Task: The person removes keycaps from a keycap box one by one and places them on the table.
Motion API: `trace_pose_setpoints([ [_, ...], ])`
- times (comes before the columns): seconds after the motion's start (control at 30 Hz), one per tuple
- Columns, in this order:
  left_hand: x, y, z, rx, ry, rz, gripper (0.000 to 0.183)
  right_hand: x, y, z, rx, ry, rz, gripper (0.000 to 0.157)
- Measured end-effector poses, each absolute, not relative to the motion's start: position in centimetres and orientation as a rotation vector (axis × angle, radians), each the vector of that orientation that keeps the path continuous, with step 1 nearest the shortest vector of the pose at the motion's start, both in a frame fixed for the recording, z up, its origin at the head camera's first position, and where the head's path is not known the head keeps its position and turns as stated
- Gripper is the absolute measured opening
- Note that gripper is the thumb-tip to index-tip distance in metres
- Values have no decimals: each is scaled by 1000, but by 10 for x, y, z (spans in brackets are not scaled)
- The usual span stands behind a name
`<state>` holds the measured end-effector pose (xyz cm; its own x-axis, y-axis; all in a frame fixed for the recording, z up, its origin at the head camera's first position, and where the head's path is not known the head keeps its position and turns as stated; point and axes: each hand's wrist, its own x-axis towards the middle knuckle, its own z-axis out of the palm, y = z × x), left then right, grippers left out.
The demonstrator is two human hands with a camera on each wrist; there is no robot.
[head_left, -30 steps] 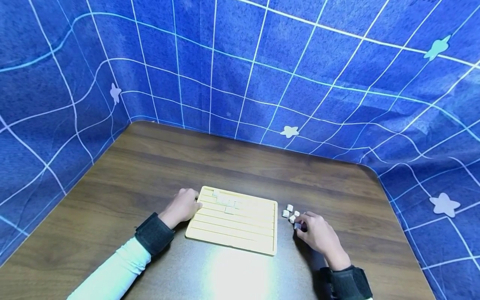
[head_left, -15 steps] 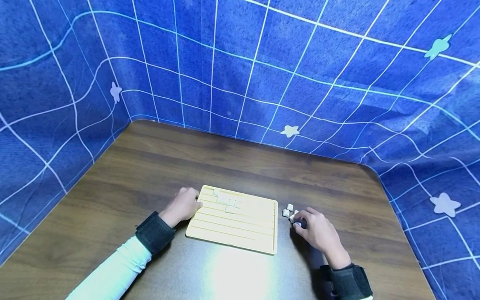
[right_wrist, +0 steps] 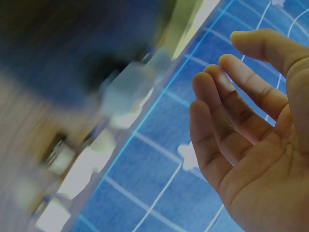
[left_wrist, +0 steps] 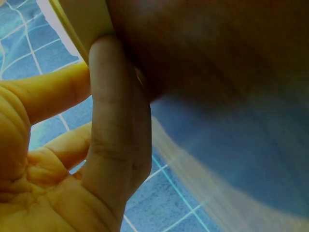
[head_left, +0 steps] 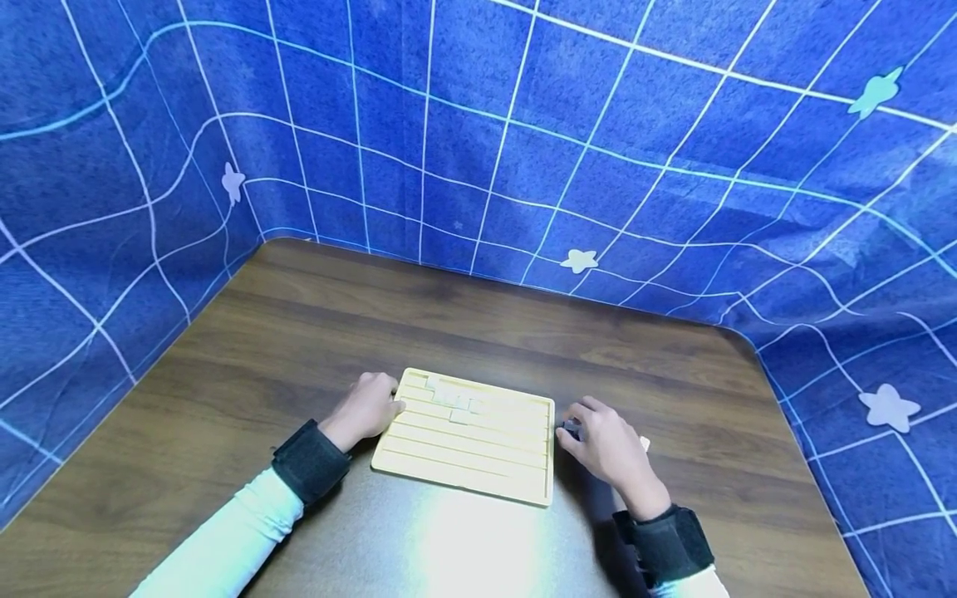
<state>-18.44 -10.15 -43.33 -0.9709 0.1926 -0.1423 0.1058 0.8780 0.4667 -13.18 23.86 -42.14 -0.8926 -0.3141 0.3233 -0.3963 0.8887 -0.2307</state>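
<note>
A pale yellow tray (head_left: 478, 453) with raised parallel ridges lies flat on the table. My left hand (head_left: 362, 413) grips its left edge between thumb and fingers, and the left wrist view shows the fingertips against the tray's side. Pale keycaps (head_left: 459, 416) sit in its upper-left rows. Just off the right edge hovers my right hand (head_left: 604, 440). Its fingers are loosely bent with nothing between them in the right wrist view. Beyond them on the table are a blurred grey-blue keycap (right_wrist: 126, 89) and several white keycaps (right_wrist: 77, 173). From the head, the hand hides most of these.
One white keycap (head_left: 645, 443) shows to the right of my right hand. The brown wooden table (head_left: 449, 316) is bordered by a blue curtain (head_left: 463, 149) with white lines and stars. Bright glare lies on the table in front of the tray.
My right hand has moved left from the loose keycaps' right side to near the tray's right edge, now covering most of them. The left hand has stayed on the tray.
</note>
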Motion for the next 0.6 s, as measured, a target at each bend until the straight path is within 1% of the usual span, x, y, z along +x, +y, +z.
trace_pose_setpoints([
  [0.33,-183,-102,-432,231,2848,686,14,-145,189,-412,784,-2677,398,17],
  [0.5,-183,-102,-431,210,2851,688,19,-151,166,-409,857,-2669,431,17],
  [0.6,-183,-102,-431,210,2852,696,18,-154,154,-408,881,-2689,425,17],
])
